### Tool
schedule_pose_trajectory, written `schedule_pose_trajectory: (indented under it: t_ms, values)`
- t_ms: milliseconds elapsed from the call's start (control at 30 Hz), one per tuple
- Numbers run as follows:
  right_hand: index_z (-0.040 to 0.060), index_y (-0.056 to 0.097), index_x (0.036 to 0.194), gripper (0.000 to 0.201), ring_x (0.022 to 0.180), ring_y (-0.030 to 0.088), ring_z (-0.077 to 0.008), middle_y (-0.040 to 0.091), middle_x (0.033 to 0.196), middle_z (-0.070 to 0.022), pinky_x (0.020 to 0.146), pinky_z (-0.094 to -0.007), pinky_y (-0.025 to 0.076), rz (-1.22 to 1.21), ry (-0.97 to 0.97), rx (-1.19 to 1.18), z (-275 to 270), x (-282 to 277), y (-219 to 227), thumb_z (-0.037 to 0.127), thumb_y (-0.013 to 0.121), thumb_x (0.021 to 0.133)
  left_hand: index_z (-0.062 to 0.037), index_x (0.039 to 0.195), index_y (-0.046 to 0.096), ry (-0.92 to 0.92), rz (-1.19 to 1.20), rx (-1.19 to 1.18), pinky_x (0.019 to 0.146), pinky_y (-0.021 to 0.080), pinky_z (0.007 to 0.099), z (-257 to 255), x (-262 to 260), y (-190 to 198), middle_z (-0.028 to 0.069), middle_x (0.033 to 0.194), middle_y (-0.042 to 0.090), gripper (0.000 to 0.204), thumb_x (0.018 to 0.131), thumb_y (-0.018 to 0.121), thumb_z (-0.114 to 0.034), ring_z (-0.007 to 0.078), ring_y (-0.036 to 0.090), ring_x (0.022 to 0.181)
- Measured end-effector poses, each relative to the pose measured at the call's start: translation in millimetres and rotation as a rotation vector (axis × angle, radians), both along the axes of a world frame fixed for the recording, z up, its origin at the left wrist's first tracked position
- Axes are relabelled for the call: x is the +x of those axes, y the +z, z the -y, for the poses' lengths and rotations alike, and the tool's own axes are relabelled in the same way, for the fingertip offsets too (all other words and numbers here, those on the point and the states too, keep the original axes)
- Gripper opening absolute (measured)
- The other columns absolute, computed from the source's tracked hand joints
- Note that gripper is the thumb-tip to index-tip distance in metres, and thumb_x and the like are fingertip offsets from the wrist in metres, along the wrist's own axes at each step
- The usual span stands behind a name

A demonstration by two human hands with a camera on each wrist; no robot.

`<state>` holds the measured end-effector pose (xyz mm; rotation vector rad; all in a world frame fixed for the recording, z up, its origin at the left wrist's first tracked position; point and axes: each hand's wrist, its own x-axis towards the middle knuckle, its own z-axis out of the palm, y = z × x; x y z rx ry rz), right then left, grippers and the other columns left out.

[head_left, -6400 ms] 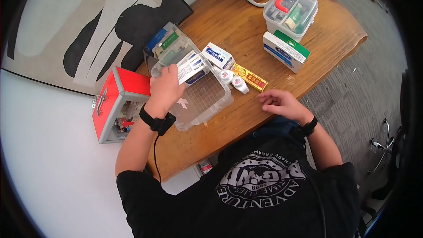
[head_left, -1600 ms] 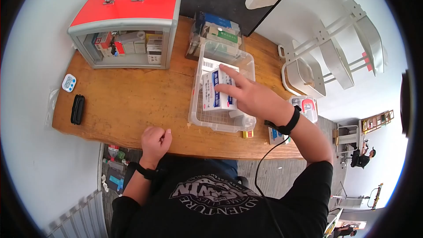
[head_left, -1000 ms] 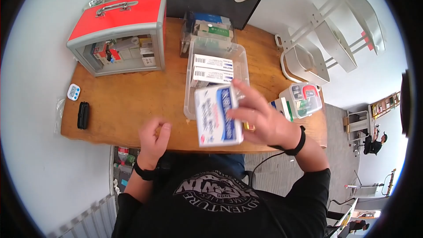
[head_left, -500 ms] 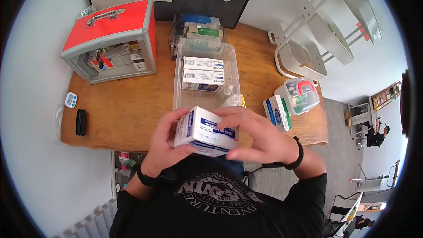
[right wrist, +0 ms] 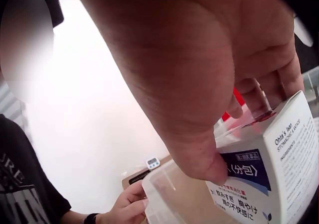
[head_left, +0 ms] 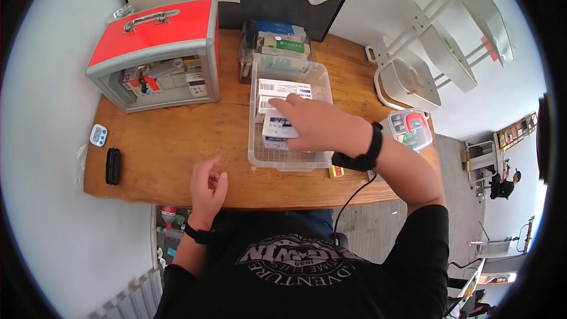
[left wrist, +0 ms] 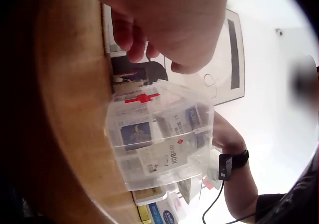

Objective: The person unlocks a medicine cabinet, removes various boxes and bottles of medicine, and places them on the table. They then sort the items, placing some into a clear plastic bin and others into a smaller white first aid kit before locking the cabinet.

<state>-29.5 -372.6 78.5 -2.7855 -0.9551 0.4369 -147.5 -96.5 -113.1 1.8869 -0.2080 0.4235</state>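
My right hand (head_left: 325, 124) grips a white and blue medicine box (head_left: 276, 129) inside the clear plastic bin (head_left: 289, 166). In the right wrist view, the thumb presses the printed blue front of the medicine box (right wrist: 264, 169), and the other fingers reach over its far side. Just behind it in the bin lie two white boxes (head_left: 283, 87), partly covered by my hand. My left hand (head_left: 208, 192) hovers over the table's front edge, fingers loosely curled around nothing. Seen from the left wrist, the bin (left wrist: 159, 134) has a red cross on its side.
A red-topped first-aid cabinet (head_left: 155, 53) stands at the left, near a small timer (head_left: 98, 135) and a black case (head_left: 113, 166). Behind the bin is a box-filled clear container (head_left: 283, 41). A handled clear kit (head_left: 409, 130) and a white rack (head_left: 407, 82) are at the right.
Half a second ago both hands held the medicine box in front of the bin. Since then my right hand has carried it into the bin, and my left hand has let go and drawn back left.
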Motion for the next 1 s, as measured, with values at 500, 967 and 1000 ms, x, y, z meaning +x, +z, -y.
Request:
schedule_pose_trajectory:
  t_ms: [500,967,1000]
  values:
    - [-0.0012,0.067,0.109,0.059,0.087,0.076,-0.0354,0.076,0.090,-0.0138,0.073,-0.0433,0.060,-0.023,0.004,-0.552,-34,36,-35,0.049,0.086,0.083,-0.0019,0.117,0.071,0.030,-0.083,-0.025,0.063,0.050,0.0247,0,-1,-19,0.0079,0.098,0.066,0.027,0.090,0.071,0.002,0.0125,0.061,0.073]
    - [0.0015,0.080,0.097,0.043,0.090,0.076,-0.0369,0.078,0.092,-0.0174,0.079,-0.0450,0.060,-0.208,0.031,-0.439,0,31,-36,0.044,0.078,0.088,-0.0022,0.110,0.073,-0.014,-0.084,-0.020,0.063,0.052,0.0284,3,-3,-16,0.0083,0.090,0.067,0.021,0.089,0.073,-0.001,0.0169,0.062,0.071]
    - [0.0012,0.079,0.096,0.043,0.090,0.075,-0.0368,0.077,0.092,-0.0177,0.078,-0.0453,0.059,-0.171,0.015,-0.304,9,29,-30,0.043,0.078,0.089,-0.0023,0.110,0.073,-0.013,-0.085,0.006,0.063,0.052,0.0286,3,-3,-18,0.0085,0.090,0.067,0.020,0.090,0.072,-0.001,0.0173,0.062,0.071]
